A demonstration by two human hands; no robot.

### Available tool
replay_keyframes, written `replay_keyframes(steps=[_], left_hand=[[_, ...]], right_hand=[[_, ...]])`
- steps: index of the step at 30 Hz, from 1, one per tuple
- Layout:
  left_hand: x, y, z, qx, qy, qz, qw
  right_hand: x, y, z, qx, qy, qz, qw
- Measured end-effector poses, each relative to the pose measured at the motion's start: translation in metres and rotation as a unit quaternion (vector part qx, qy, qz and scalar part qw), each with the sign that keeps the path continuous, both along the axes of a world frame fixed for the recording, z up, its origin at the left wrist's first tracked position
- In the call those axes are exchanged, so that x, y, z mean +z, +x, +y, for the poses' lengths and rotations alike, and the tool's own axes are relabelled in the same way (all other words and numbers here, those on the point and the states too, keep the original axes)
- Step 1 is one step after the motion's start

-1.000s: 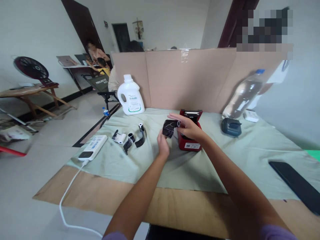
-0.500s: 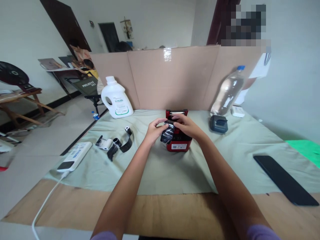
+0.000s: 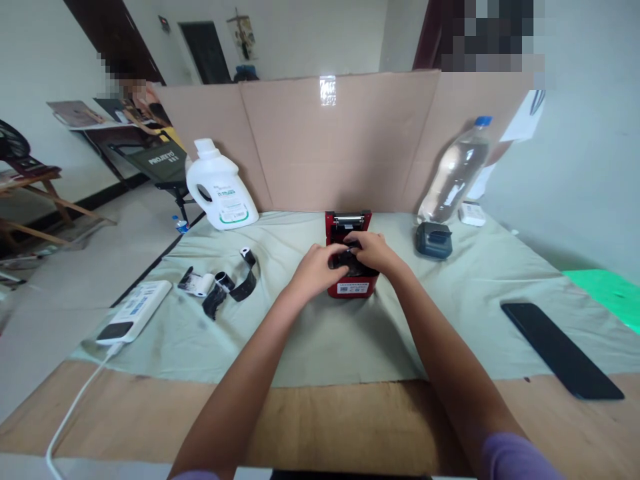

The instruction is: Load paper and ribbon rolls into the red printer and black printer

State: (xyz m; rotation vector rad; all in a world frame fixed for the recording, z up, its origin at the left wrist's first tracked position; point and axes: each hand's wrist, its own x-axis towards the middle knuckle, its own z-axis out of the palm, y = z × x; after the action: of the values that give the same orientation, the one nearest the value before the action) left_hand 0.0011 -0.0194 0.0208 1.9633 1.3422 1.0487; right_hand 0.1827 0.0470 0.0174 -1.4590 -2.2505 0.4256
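fingers of both hands are curled over a dark paper roll [image 3: 345,259] that sits in the open top of a small red printer [image 3: 351,288]. the left hand [image 3: 314,269] covers the roll's left end and the right hand [image 3: 375,251] covers its right end, fingertips meeting over the middle, so both are closed on the roll. only a small dark patch of it shows between them. its long axis appears to run left to right across the printer, level with the tabletop, though the hands hide most of it.

the printer stands on a pale green cloth [image 3: 320,333] near the middle of the table, its labelled front toward the person and its raised lid toward the cardboard screen [image 3: 320,153] behind. to the left lie loose dark rolls and strips [image 3: 227,287] and, further left, a white power bank [image 3: 134,312] with a white cable. a white jug [image 3: 220,188] stands at the back left. a clear plastic bottle [image 3: 457,170] leans at the back right, just behind a dark grey device [image 3: 434,239]. a black phone [image 3: 560,348] lies well apart to the right.
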Motion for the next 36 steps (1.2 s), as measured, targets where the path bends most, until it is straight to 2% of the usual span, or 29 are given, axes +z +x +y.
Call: replay_keyframes(steps=[3,7,10,12,14,16,18,20,23,27,30,33,36], left_hand=[[0.002,-0.003,-0.005,-0.028,0.022,0.102,0.994],[0.001,-0.005,-0.005,-0.060,0.026,0.154,0.986],[-0.001,-0.006,-0.003,-0.069,0.033,0.173,0.982],[0.000,-0.005,-0.003,-0.069,0.046,0.183,0.980],[0.002,-0.005,-0.003,-0.065,0.065,0.202,0.975],[0.005,-0.005,-0.004,-0.063,0.085,0.225,0.969],[0.008,-0.005,-0.007,-0.065,0.104,0.255,0.959],[0.011,-0.004,-0.009,-0.063,0.117,0.291,0.947],[0.016,-0.001,-0.015,-0.060,0.136,0.334,0.931],[0.025,0.002,-0.022,-0.078,0.170,0.361,0.914],[0.030,0.001,-0.025,-0.078,0.195,0.352,0.912],[0.026,-0.001,-0.019,-0.069,0.179,0.273,0.943],[0.008,-0.008,-0.001,-0.033,0.106,0.078,0.991]], right_hand=[[-0.001,-0.004,-0.001,-0.004,-0.008,-0.007,1.000],[0.000,-0.005,-0.002,-0.023,-0.027,-0.002,0.999],[0.006,0.002,0.001,-0.065,-0.033,0.028,0.997],[0.009,0.008,0.006,-0.115,-0.006,0.071,0.991],[0.009,0.013,0.013,-0.162,0.051,0.143,0.975],[0.006,0.015,0.020,-0.164,0.089,0.239,0.953],[0.001,0.015,0.025,-0.130,0.086,0.330,0.931],[-0.002,0.016,0.026,-0.112,0.061,0.387,0.913],[-0.002,0.021,0.022,-0.120,-0.003,0.416,0.902],[0.004,0.031,0.009,-0.116,-0.142,0.381,0.906],[0.007,0.039,-0.003,-0.084,-0.249,0.334,0.905],[0.007,0.046,-0.011,-0.047,-0.313,0.334,0.888],[0.003,0.051,-0.012,-0.039,-0.338,0.355,0.871]])
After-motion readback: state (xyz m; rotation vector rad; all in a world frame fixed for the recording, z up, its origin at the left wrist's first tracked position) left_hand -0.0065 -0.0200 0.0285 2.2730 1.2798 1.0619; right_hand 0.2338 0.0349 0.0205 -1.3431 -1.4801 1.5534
